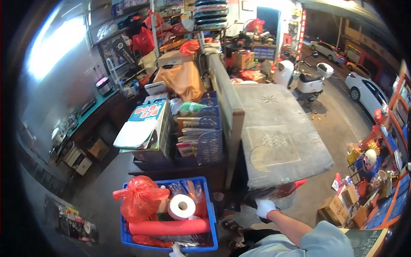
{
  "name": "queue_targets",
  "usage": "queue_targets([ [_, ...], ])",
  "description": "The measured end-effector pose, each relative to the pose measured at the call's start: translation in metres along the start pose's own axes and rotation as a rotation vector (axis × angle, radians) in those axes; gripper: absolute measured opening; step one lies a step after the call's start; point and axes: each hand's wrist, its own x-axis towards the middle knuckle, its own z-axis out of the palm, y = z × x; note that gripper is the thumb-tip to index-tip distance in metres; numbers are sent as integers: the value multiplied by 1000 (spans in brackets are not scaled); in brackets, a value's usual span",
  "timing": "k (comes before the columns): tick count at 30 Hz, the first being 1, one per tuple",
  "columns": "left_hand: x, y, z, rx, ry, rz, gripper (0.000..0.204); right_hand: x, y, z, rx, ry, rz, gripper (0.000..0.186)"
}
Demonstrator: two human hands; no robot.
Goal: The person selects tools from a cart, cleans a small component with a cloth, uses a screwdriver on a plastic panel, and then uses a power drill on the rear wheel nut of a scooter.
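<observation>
My left hand (176, 251), in a white glove, shows only in part at the lower edge. It is closed on the near rim of a blue plastic bin (211, 205). Inside the bin are a tied red plastic bag (139, 199), a white paper roll (174, 207), a long red roll (169, 227) and several clear-wrapped things. My right hand (265, 208), also in a white glove, is beside the near edge of a table with a grey padded cover (274, 115). Its fingers are mostly hidden, and something dark shows just below it.
Left of an upright wooden board (233, 115) stand a stack of books (139, 124) and blue baskets (209, 143) with books. Cardboard boxes (334, 210) and a shelf rack (387, 205) line the right side. A white scooter (310, 83) is parked beyond the table.
</observation>
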Motion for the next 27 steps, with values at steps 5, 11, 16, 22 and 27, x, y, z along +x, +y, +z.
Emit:
queue_targets([
  [5, 48, 4, 49, -71, -39, 89, 48, -77, 80, 10, -27, -135, 196, 32],
  [11, 123, 1, 71, -132, 12, 82, 59, -138, 175, 37, -2, -141, 368, 40],
  [16, 49, -15, 84, -731, -320, 126, 57, -189, 248, 36, 154, -98, 501, 38],
  [22, 5, -219, 185, -242, -1062, -35, 27, -234, 339, 20, 358, 10, 424, 36],
  [27, -280, -251, 401, 33, -1217, -772, 33, -266, 414, -16, 580, 347, 242, 34],
])
